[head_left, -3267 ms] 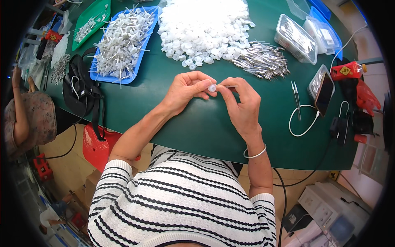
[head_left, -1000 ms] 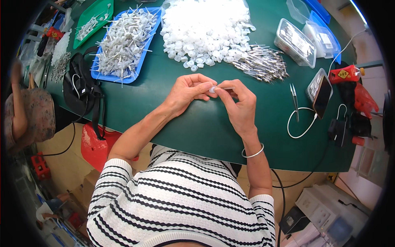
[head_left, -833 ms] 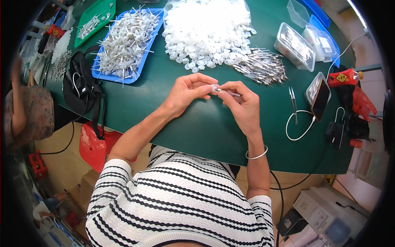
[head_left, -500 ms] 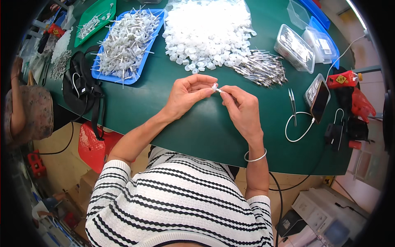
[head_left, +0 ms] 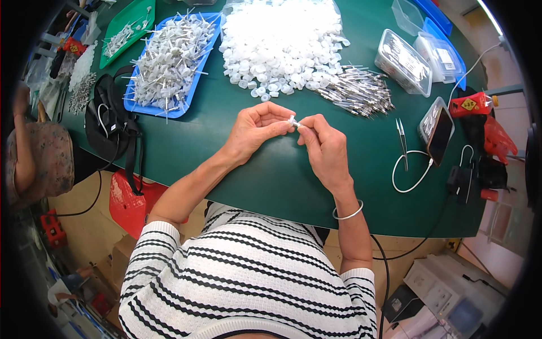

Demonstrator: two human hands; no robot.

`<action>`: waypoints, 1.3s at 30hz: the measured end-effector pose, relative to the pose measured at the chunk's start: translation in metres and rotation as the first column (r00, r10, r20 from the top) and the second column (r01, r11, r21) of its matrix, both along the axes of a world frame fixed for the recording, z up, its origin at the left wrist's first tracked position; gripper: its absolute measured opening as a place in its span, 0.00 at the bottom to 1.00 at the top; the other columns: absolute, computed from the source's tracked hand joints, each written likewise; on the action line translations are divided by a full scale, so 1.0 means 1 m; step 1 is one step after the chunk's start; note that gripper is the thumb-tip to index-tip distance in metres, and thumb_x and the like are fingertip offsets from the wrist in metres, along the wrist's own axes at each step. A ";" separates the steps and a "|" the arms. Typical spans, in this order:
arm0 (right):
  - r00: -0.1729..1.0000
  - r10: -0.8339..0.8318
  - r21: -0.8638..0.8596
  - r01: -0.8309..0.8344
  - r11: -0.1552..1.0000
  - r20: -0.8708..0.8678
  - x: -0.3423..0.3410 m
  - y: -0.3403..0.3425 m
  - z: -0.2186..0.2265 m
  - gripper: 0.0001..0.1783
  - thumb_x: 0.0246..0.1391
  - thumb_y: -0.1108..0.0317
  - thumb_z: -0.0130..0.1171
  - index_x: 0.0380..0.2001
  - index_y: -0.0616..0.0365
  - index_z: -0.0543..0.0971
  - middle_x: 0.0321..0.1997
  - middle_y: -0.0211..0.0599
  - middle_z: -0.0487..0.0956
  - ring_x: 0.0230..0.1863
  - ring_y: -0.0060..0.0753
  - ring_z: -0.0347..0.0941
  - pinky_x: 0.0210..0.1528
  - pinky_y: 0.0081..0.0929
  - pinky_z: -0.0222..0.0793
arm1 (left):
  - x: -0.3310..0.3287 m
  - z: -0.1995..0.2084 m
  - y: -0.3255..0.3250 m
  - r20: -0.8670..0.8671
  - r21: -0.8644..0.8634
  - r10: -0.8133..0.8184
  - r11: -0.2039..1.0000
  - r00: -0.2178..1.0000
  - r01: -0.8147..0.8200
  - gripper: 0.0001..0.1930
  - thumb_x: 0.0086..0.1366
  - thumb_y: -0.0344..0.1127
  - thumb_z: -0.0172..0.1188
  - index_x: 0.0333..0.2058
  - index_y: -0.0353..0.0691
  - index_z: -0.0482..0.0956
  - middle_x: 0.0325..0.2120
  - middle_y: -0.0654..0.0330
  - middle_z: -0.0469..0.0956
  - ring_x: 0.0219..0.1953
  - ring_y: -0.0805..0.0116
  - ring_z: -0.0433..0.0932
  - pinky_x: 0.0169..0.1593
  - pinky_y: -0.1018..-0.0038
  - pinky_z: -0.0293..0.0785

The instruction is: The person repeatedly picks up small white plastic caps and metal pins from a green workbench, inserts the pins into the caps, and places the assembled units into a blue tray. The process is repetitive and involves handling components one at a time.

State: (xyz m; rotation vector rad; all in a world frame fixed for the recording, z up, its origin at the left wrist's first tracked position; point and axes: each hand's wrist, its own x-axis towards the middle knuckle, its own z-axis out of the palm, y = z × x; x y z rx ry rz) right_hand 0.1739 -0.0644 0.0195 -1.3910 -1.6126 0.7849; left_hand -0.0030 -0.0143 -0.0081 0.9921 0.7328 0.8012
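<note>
Both hands were found together over the desk (head_left: 265, 192), between its near edge and the loose pile of white caps (head_left: 282, 62) toward the far edge. The left hand (head_left: 252, 134) pinched a white cap (head_left: 292, 119); its grip was closed to the cap's width, thumb against fingers. The right hand (head_left: 324, 147) had its grip drawn nearly together at the fingertips on a slim metal pin (head_left: 298, 124), whose end met the cap. The opposed hold presumably served to align the two parts. The pile of metal pins (head_left: 361, 93) adjoined the caps on the right, probably for short reach; the blue tray (head_left: 196, 85) of stemmed pieces stood toward the far left corner.
</note>
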 end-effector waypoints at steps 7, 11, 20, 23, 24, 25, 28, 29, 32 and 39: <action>0.993 0.007 -0.138 -0.024 0.990 -0.122 0.001 -0.003 -0.001 0.05 0.58 0.73 0.54 0.29 0.61 0.72 0.18 0.34 0.75 0.18 0.27 0.70 0.21 0.24 0.64 | -0.003 0.002 0.001 0.018 -0.035 -0.041 0.999 0.999 0.042 0.10 0.60 0.26 0.62 0.41 0.33 0.77 0.36 0.58 0.80 0.39 0.74 0.79 0.47 0.77 0.75; 0.998 -0.027 0.092 0.021 0.996 0.055 -0.005 -0.002 -0.008 0.04 0.57 0.74 0.55 0.29 0.61 0.72 0.19 0.36 0.75 0.18 0.28 0.70 0.21 0.24 0.64 | -0.002 0.001 -0.001 0.030 -0.036 -0.031 0.999 0.999 0.032 0.10 0.59 0.26 0.62 0.40 0.33 0.77 0.36 0.58 0.80 0.39 0.74 0.79 0.48 0.77 0.75; 0.939 -0.005 -0.055 -0.016 0.998 -0.344 -0.004 -0.005 -0.007 0.05 0.60 0.72 0.54 0.32 0.61 0.74 0.21 0.29 0.75 0.20 0.14 0.68 0.21 0.14 0.64 | 0.002 0.015 -0.006 0.085 0.135 0.035 0.990 0.996 -0.046 0.09 0.59 0.25 0.62 0.39 0.32 0.77 0.35 0.61 0.78 0.37 0.77 0.76 0.43 0.80 0.73; 0.899 0.009 -0.089 -0.053 0.995 -0.439 -0.004 -0.008 -0.006 0.06 0.61 0.69 0.53 0.32 0.61 0.74 0.21 0.29 0.75 0.20 0.13 0.67 0.22 0.13 0.63 | 0.002 0.016 -0.009 0.083 0.176 0.025 0.984 0.996 -0.040 0.09 0.59 0.26 0.63 0.39 0.31 0.78 0.35 0.60 0.78 0.36 0.77 0.76 0.41 0.81 0.72; 0.887 0.015 -0.087 -0.062 0.994 -0.461 -0.004 -0.009 -0.006 0.07 0.62 0.69 0.53 0.33 0.61 0.73 0.22 0.29 0.75 0.20 0.13 0.67 0.22 0.12 0.63 | 0.003 0.014 -0.010 0.094 0.209 0.028 0.977 0.995 -0.048 0.09 0.59 0.26 0.63 0.38 0.31 0.78 0.35 0.61 0.78 0.36 0.76 0.76 0.41 0.81 0.72; 0.875 0.021 -0.085 -0.072 0.994 -0.484 -0.004 -0.009 -0.007 0.07 0.62 0.68 0.53 0.33 0.61 0.73 0.22 0.29 0.75 0.20 0.13 0.66 0.22 0.12 0.63 | 0.003 0.013 -0.010 0.105 0.243 0.031 0.968 0.994 -0.056 0.09 0.59 0.26 0.63 0.38 0.31 0.78 0.35 0.61 0.77 0.36 0.76 0.76 0.41 0.81 0.72; 0.855 0.025 -0.072 -0.072 0.995 -0.519 -0.006 -0.011 -0.011 0.08 0.62 0.67 0.53 0.34 0.61 0.73 0.22 0.29 0.75 0.20 0.13 0.66 0.22 0.12 0.62 | 0.005 0.011 -0.012 0.109 0.323 0.046 0.943 0.993 -0.079 0.09 0.59 0.26 0.62 0.38 0.31 0.78 0.34 0.61 0.77 0.36 0.76 0.76 0.41 0.80 0.72; 0.850 0.025 -0.064 -0.069 0.996 -0.526 -0.007 -0.011 -0.012 0.08 0.62 0.67 0.53 0.34 0.61 0.73 0.22 0.29 0.75 0.20 0.13 0.66 0.21 0.11 0.62 | 0.005 0.012 -0.012 0.110 0.321 0.047 0.944 0.993 -0.080 0.08 0.59 0.25 0.62 0.38 0.31 0.78 0.35 0.60 0.77 0.36 0.76 0.75 0.41 0.79 0.72; 0.836 0.032 -0.096 -0.101 0.990 -0.548 -0.005 -0.010 -0.011 0.08 0.62 0.67 0.53 0.35 0.61 0.73 0.25 0.30 0.75 0.23 0.15 0.68 0.25 0.13 0.64 | 0.005 0.014 -0.013 0.071 0.359 0.055 0.930 0.996 -0.077 0.07 0.59 0.23 0.61 0.37 0.33 0.79 0.35 0.60 0.76 0.36 0.76 0.73 0.42 0.78 0.71; 0.596 0.142 -0.096 -0.349 0.932 -0.790 0.005 0.002 -0.022 0.10 0.62 0.65 0.54 0.37 0.62 0.75 0.31 0.32 0.76 0.31 0.20 0.71 0.33 0.19 0.67 | -0.003 0.036 -0.010 -0.096 0.565 0.101 0.824 0.990 -0.030 0.08 0.57 0.25 0.64 0.37 0.37 0.81 0.29 0.63 0.77 0.30 0.77 0.72 0.36 0.79 0.67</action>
